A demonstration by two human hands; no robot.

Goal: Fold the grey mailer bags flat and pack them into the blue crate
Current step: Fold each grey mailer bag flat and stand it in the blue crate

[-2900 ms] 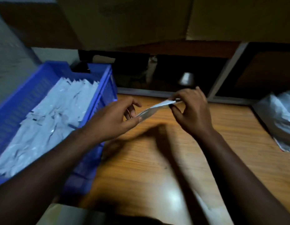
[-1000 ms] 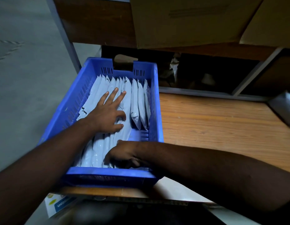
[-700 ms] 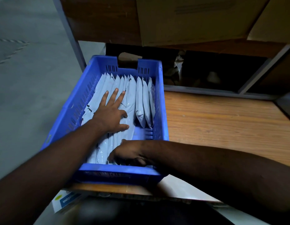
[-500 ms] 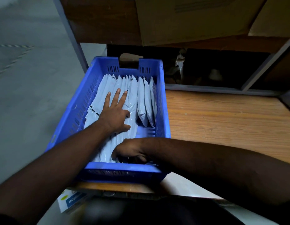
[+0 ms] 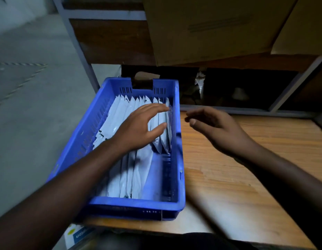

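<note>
The blue crate (image 5: 176,202) sits at the left end of the wooden table, holding a row of several folded grey mailer bags (image 5: 118,116) standing on edge. My left hand (image 5: 138,129) lies over the bags near the crate's right side, fingers straight and spread, thumb against the rightmost bags (image 5: 163,139). My right hand (image 5: 216,129) hovers above the table just right of the crate, fingers loosely curled and holding nothing.
The wooden table (image 5: 237,177) stretches right of the crate. Cardboard boxes (image 5: 201,29) sit on the shelf above, with dark shelf bays behind the table. A grey metal rack post (image 5: 79,49) rises behind the crate. A white-and-blue box (image 5: 77,235) lies under the table's front edge.
My right hand has left the crate's near end and risen over the table to the right. My left hand has slid rightward across the bags toward the crate's right wall.
</note>
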